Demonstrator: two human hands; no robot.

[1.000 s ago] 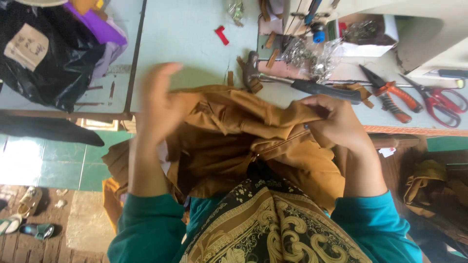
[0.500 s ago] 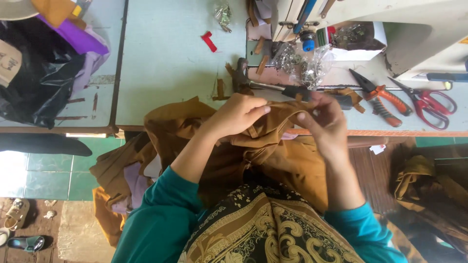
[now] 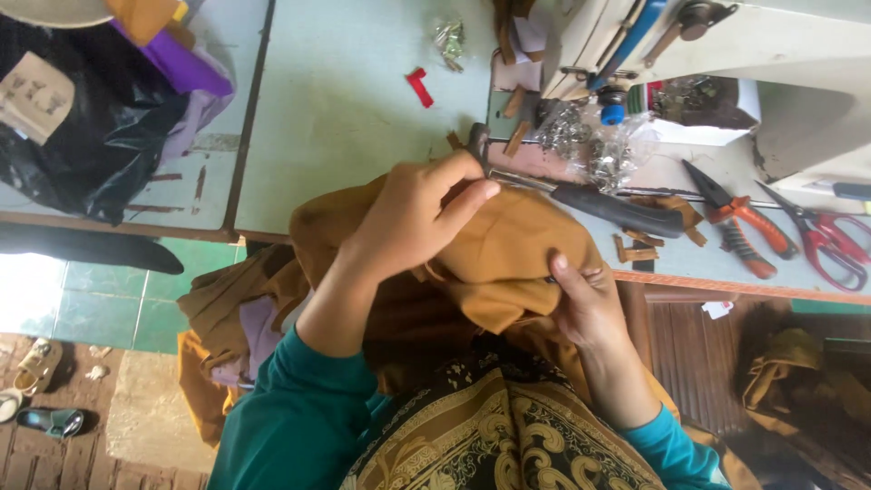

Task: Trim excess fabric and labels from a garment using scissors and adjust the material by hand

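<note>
A mustard-brown garment (image 3: 508, 249) is bunched at the near edge of the pale green table (image 3: 345, 118) and hangs down over my lap. My left hand (image 3: 413, 218) lies on top of the bunched cloth, fingers curled over a fold and pressing it. My right hand (image 3: 585, 304) pinches the cloth's right edge between thumb and fingers. Both sleeves are teal. A hammer with a black handle (image 3: 608, 207) lies just beyond the cloth, touching it.
Orange-handled pliers (image 3: 744, 222) and red-handled scissors (image 3: 830, 238) lie at the right. A clear bag of metal bits (image 3: 599, 145) sits by a white sewing machine (image 3: 726, 45). A black bag (image 3: 91, 127) is at the left, a small red scrap (image 3: 419, 86) farther back.
My left hand came down from the raised, open position onto the cloth and closed on a fold. The garment was gathered tighter and my right hand slid to its right edge.
</note>
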